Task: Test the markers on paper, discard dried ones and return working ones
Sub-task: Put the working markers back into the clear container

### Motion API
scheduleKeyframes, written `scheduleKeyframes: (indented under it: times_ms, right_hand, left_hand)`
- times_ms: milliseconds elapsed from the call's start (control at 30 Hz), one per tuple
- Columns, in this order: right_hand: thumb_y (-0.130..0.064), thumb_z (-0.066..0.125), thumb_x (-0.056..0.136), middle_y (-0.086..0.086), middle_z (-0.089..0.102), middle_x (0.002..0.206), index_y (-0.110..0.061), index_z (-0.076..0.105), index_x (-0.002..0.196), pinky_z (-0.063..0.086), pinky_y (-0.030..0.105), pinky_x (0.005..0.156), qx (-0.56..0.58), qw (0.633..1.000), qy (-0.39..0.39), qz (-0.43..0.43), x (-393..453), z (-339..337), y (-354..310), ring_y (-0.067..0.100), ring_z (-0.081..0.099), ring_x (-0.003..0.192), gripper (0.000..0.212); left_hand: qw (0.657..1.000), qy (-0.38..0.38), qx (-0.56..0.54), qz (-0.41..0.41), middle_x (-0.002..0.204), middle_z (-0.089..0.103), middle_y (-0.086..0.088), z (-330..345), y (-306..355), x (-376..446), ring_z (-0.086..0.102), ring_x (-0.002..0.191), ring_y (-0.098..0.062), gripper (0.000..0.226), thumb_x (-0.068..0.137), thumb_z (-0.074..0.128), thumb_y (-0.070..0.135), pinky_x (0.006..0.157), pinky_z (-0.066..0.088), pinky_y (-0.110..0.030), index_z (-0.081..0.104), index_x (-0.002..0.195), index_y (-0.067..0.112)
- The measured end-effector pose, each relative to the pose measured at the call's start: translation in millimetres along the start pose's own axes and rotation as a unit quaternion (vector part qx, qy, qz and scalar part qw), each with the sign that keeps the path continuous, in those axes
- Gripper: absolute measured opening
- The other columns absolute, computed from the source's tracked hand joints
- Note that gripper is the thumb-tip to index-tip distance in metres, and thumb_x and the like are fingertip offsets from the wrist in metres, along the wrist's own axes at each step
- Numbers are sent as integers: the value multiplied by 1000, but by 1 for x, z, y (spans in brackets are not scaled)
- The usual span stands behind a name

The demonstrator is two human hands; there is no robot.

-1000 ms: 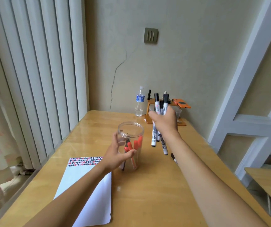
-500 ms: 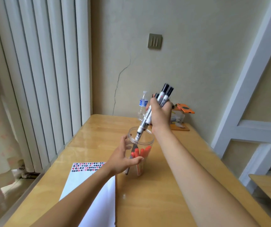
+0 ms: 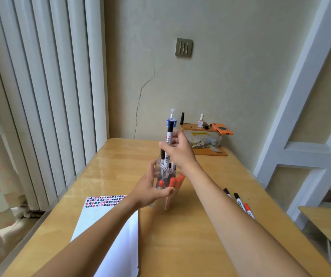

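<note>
A clear plastic jar [image 3: 167, 198] stands mid-table with several red markers inside. My left hand [image 3: 150, 188] grips its left side, thumb across the front. My right hand [image 3: 177, 150] hovers over the jar's mouth, fingers curled round a black-capped white marker [image 3: 168, 134] that stands upright with its lower end inside the jar. Other black markers stand in the jar beside it. A white sheet of paper [image 3: 110, 230] with a red-and-black patterned top edge lies at the front left. Three loose markers [image 3: 238, 202], two black-capped and one red, lie on the table right of my right forearm.
The wooden table [image 3: 190, 246] meets the wall at the back. There stand a water bottle [image 3: 172, 119], a small wooden shelf [image 3: 196, 127] with a nail polish bottle and an orange phone, and a clear box under it. Vertical blinds hang left. Another table edge shows at right.
My right hand has carried the bundle of black markers over the jar and lowered them in; most now stand inside. The view shifted, bringing three loose markers into sight at right.
</note>
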State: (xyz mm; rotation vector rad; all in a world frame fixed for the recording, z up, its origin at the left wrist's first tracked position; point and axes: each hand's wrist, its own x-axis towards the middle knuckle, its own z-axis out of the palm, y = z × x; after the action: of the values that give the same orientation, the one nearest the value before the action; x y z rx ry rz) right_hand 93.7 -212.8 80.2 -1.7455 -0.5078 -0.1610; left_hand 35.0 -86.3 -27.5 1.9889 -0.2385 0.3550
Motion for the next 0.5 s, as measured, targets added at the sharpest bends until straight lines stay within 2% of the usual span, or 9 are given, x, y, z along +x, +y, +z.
scheduleKeyframes:
  times_ms: [67, 167, 233, 300, 333, 400, 500]
  right_hand:
    - [-15, 70, 90, -6, 65, 97, -19, 61, 108, 51, 29, 75, -31, 999, 22, -8, -2, -6, 1, 10, 62, 83, 20]
    - [-9, 62, 93, -7, 63, 95, -20, 65, 95, 45, 25, 70, -127, 992, -10, -23, -7, -16, 8, 12, 61, 87, 12]
    - [-12, 61, 93, -5, 58, 103, -19, 68, 93, 45, 25, 77, -196, 980, -23, -36, -10, -20, 16, 16, 58, 100, 10]
    - [-27, 65, 94, -3, 54, 115, -21, 68, 100, 42, 31, 94, -236, 970, -23, -48, -11, -25, 24, 16, 49, 115, 9]
    - [-37, 66, 94, -4, 53, 120, -23, 67, 104, 40, 33, 100, -230, 972, -24, -42, -13, -29, 25, 14, 46, 121, 17]
    - [-53, 62, 96, -8, 56, 122, -28, 64, 108, 41, 34, 100, -174, 984, -26, -29, -18, -41, 23, 10, 49, 121, 27]
    - [-60, 43, 104, -7, 63, 115, -25, 63, 111, 44, 31, 83, -83, 996, 16, 1, -27, -68, 19, 7, 57, 107, 41]
  left_hand:
    - [1000, 3, -1, -4, 130, 65, 17, 1, 0, -1, 61, 117, 6, 91, 78, 89, 26, 89, 45, -11, 27, 145, 36]
    - [1000, 14, -17, -12, 126, 65, 21, 1, 0, -1, 61, 111, 13, 86, 79, 89, 24, 83, 45, -5, 30, 141, 35]
    - [999, 22, -20, -12, 126, 65, 23, 1, 3, -2, 60, 112, 14, 87, 77, 90, 29, 84, 46, -5, 31, 141, 36]
    - [1000, 19, -12, -1, 129, 66, 18, 6, 7, -1, 62, 116, 7, 92, 75, 91, 32, 89, 47, -10, 30, 143, 37]
    - [1000, 13, -11, 4, 130, 66, 15, 9, 9, 0, 63, 117, 2, 94, 74, 92, 32, 91, 48, -13, 29, 144, 36]
    - [1000, -1, -12, 12, 131, 67, 13, 20, 15, 1, 63, 119, -1, 95, 73, 92, 33, 94, 48, -15, 29, 145, 35]
    - [1000, -16, -22, 14, 131, 67, 15, 38, 23, 2, 62, 120, 0, 95, 73, 92, 35, 93, 47, -12, 29, 144, 37]
